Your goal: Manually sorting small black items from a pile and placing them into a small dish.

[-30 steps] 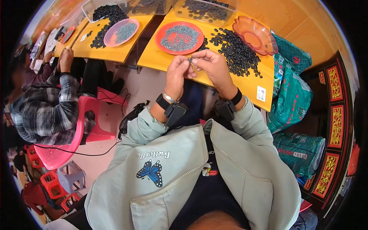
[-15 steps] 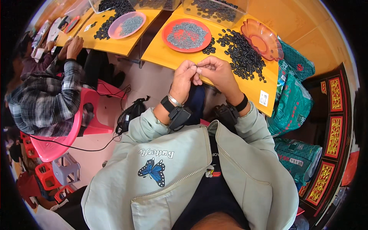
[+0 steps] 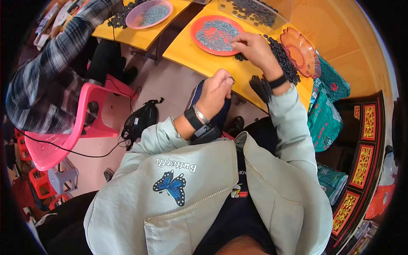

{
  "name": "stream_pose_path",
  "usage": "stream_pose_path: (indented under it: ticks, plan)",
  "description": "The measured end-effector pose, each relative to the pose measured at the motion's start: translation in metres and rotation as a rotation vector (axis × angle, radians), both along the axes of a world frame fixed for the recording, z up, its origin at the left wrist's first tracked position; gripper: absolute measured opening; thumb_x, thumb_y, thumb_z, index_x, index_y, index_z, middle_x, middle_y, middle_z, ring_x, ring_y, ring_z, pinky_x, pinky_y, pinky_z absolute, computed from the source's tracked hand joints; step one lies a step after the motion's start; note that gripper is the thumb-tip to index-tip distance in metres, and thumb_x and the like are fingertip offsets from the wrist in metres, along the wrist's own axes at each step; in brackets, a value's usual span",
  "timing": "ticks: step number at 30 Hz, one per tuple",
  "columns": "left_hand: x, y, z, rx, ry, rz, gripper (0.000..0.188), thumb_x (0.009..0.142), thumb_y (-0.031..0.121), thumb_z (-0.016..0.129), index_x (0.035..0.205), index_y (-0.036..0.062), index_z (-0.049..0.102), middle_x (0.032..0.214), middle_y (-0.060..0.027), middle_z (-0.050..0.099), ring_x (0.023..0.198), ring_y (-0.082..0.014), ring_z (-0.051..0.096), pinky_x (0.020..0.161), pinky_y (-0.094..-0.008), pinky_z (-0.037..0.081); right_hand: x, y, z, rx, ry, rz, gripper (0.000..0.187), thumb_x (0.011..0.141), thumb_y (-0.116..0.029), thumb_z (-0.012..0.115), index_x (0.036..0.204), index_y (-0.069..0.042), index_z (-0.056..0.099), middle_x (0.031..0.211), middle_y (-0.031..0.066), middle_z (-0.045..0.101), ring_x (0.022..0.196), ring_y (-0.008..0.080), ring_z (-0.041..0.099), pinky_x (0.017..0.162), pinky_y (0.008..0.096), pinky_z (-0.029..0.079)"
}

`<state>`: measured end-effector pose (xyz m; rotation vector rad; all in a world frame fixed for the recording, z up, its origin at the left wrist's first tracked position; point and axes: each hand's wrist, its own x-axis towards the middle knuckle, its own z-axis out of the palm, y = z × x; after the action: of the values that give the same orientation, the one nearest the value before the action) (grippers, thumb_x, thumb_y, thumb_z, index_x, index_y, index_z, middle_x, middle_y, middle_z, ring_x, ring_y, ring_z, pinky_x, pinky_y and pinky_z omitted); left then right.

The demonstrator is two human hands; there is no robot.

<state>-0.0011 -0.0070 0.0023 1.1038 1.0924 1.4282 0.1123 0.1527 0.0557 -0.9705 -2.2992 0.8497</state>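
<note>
My left hand is a loose fist in front of the table edge, with a bit of a small black piece showing at its thumb tip. My right hand reaches over the table. Its thumb and forefinger close together at the right rim of a red round plate; whatever they hold is too small to make out. Small grey metal pins or screws lie spread over this plate. Black oval pieces lie in a pile beside my right hand, partly hidden behind it.
An orange scalloped dish stands right of the pile, a clear bin of black pieces behind. Green bags lean at the table's right. At left, a person in a plaid sleeve sits on a pink chair near a pink plate.
My hands, together before, are apart now. The right one has gone forward to the red plate; the left has turned into a fist. The person at left has stretched an arm forward.
</note>
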Motion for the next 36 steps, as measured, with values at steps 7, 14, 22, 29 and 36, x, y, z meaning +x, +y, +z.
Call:
stream_pose_path:
  ticks: [7, 14, 22, 29, 36]
  plan:
    - [-0.001, 0.0, 0.003, 0.09, 0.16, 0.013, 0.015, 0.09, 0.014, 0.047, 0.085, 0.0001, 0.05, 0.061, -0.0032, 0.051, 0.055, -0.0109, 0.051, 0.053, -0.0247, 0.041, -0.042, 0.042, -0.049, 0.199, -0.368, 0.056, 0.017, 0.075, -0.022, 0.064, 0.086, -0.009, 0.067, 0.081, 0.0151, 0.065, 0.081, 0.0333, 0.062, 0.071, 0.0442, 0.047]
    - [-0.002, -0.003, 0.004, 0.132, 0.273, 0.015, 0.014, 0.089, 0.013, 0.047, 0.085, 0.0001, 0.05, 0.06, -0.0066, 0.052, 0.054, -0.0148, 0.054, 0.052, -0.0267, 0.042, -0.045, 0.05, -0.044, 0.333, -0.433, -0.098, 0.016, 0.079, -0.023, 0.06, 0.085, -0.009, 0.065, 0.083, 0.0153, 0.065, 0.081, 0.0348, 0.061, 0.072, 0.0447, 0.047]
    - [0.0, -0.006, 0.002, 0.158, 0.322, 0.007, 0.013, 0.089, 0.013, 0.047, 0.086, 0.0008, 0.051, 0.058, -0.007, 0.052, 0.053, -0.0163, 0.054, 0.052, -0.0271, 0.043, -0.038, 0.062, -0.048, 0.158, -0.344, -0.19, 0.019, 0.077, -0.025, 0.064, 0.087, -0.009, 0.068, 0.081, 0.0147, 0.065, 0.081, 0.0335, 0.062, 0.073, 0.0422, 0.048]
    - [0.002, -0.008, -0.003, 0.159, 0.312, -0.003, 0.013, 0.089, 0.013, 0.047, 0.086, 0.0003, 0.05, 0.059, -0.0071, 0.052, 0.053, -0.0173, 0.053, 0.052, -0.0282, 0.043, -0.048, 0.045, -0.051, 0.141, -0.266, -0.024, 0.023, 0.071, -0.017, 0.065, 0.091, -0.008, 0.069, 0.086, 0.0144, 0.066, 0.083, 0.0318, 0.063, 0.074, 0.0404, 0.049]
    - [0.001, -0.007, 0.005, 0.126, 0.306, -0.013, 0.015, 0.089, 0.014, 0.047, 0.085, 0.0, 0.05, 0.06, -0.0074, 0.053, 0.054, -0.0176, 0.053, 0.053, -0.0283, 0.043, -0.059, 0.038, -0.056, 0.283, -0.418, -0.06, 0.016, 0.073, -0.018, 0.058, 0.081, -0.007, 0.067, 0.082, 0.0169, 0.064, 0.081, 0.0349, 0.061, 0.071, 0.0442, 0.048]
